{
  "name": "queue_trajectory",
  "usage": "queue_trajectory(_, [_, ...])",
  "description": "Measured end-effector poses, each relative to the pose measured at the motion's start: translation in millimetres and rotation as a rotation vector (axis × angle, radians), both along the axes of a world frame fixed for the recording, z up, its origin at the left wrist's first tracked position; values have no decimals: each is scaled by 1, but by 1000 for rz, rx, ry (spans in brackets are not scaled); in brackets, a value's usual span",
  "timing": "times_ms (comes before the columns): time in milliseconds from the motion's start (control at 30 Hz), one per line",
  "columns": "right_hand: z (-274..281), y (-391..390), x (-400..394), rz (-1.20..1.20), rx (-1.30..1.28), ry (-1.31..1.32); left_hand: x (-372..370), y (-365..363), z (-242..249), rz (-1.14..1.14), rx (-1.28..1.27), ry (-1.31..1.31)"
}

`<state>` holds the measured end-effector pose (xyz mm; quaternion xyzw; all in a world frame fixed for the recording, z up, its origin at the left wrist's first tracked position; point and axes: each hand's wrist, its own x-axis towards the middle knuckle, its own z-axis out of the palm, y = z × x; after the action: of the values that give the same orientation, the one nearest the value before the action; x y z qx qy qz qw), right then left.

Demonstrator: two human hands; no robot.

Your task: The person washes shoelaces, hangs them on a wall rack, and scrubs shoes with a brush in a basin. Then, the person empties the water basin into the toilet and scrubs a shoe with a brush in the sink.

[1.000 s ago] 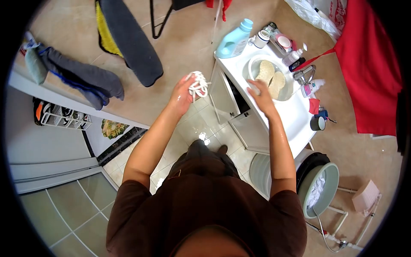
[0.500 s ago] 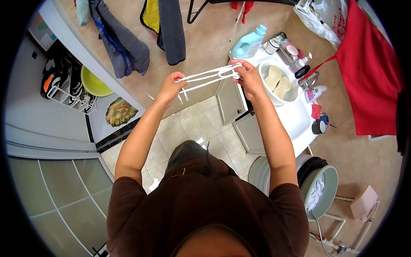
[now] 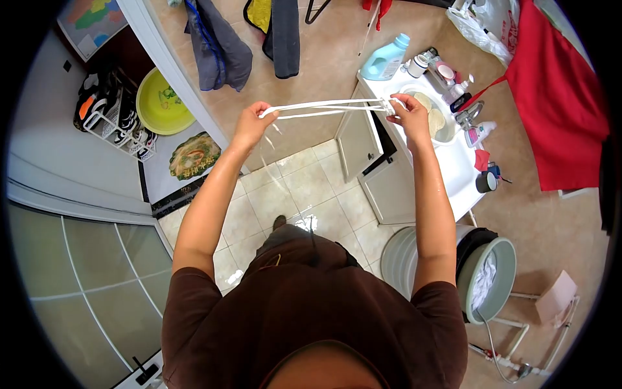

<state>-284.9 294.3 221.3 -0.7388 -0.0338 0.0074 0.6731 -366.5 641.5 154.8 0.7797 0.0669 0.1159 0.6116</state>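
White shoelaces (image 3: 327,106) are stretched in several strands between my two hands, above the floor and beside the sink. My left hand (image 3: 251,126) pinches them at one end, where loose ends dangle below the fingers. At the other end my right hand (image 3: 411,118) grips the laces, bunched in a small tangle at the fingertips. Partly hidden behind my right hand, a white basin (image 3: 448,137) in the sink holds two pale insoles (image 3: 436,123).
A blue detergent bottle (image 3: 387,59) and several toiletries stand around the white sink counter (image 3: 453,188). One cabinet door (image 3: 358,146) hangs open below. A grey-green basin (image 3: 507,266) with white cloth is at right; a yellow-green basin (image 3: 150,107) and a shoe rack (image 3: 107,129) are beyond the doorway.
My hands have moved apart, pulling the shoelaces longer and straighter. My right hand has shifted right, now covering part of the basin. The view has shifted slightly.
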Motion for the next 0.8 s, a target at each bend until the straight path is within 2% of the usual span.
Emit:
queue_trajectory(67, [2,-11,0,-15,66,75,1,15,0,-26,60,-6])
queue_trajectory(167, [-8,-31,7,-61,54,100,-4,30,25,-72,-114,160])
queue_trajectory(300, [-13,-21,9,-138,44,114,4,44,37,-110,-182,162])
queue_trajectory(400, [-17,-5,10,-200,-795,-384,15,60,48,-28,-201,174])
queue_trajectory(433, [-12,7,6,-260,-922,-510,14,65,56,-7,-213,177])
queue_trajectory(533, [-21,20,20,-338,-1016,-482,12,79,70,27,-207,183])
queue_trajectory(567, [-30,19,30,-321,-963,-515,13,83,71,31,-199,183])
queue_trajectory(667, [-40,26,56,-219,322,137,19,106,55,45,-138,160])
queue_trajectory(700, [-29,32,53,-169,461,157,21,116,46,39,-81,140])
queue_trajectory(800, [5,53,44,-62,668,219,19,138,12,7,-35,178])
